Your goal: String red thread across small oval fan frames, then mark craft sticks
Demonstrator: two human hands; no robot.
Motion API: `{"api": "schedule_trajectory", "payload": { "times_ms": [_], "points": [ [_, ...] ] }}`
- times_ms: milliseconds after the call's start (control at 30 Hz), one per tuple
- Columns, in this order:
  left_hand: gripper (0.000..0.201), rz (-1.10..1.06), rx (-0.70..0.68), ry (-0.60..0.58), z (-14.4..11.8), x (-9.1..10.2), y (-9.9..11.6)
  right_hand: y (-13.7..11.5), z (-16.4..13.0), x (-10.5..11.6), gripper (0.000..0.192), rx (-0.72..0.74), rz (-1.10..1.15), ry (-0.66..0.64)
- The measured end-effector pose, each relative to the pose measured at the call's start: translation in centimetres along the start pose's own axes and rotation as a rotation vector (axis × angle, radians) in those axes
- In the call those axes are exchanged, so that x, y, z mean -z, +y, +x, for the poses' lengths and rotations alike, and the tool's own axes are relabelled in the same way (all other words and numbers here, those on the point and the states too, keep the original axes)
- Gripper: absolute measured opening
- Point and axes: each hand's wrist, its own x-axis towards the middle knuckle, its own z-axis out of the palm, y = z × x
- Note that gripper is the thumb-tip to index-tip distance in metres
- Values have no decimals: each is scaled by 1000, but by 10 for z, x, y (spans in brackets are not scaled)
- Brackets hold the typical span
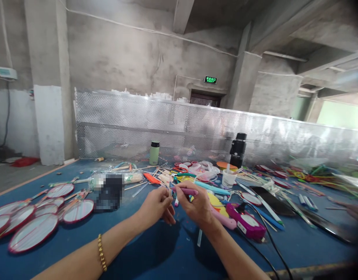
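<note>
My left hand and my right hand meet above the blue table. In the right hand lies a pink pen-like tool, pointing left. The left hand pinches a thin stick right at the tool's tip; what exactly is between the fingers is too small to tell. A gold bead bracelet sits on my left forearm. A pink and purple glue gun with a black cord lies just right of my right hand.
Several round red-rimmed fans lie at the left. Sticks, markers and scissors litter the middle. A green flask, a black bottle and a white cup stand further back before a perforated metal screen. Another person's hand shows at the right edge.
</note>
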Motion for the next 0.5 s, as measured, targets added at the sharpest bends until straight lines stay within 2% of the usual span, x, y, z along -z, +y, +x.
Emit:
{"api": "schedule_trajectory", "payload": {
  "times_ms": [167,233,300,400,467,500],
  "points": [
    [34,-2,2,-4,1,0,1,0,0,3,17,1,21,8],
    [34,-31,-6,19,1,0,3,5,1,5,16,-25,48,97],
    [34,-91,-67,86,2,-1,7,11,4,6,22,-133,76,190],
    [31,-147,-134,156,3,-8,19,16,10,5,31,-317,243,38],
    [25,-155,-171,150,4,-16,28,14,14,3,35,-351,362,-109],
    [23,-140,-195,140,6,-21,32,12,15,3,35,-356,400,-125]
  ]
}}
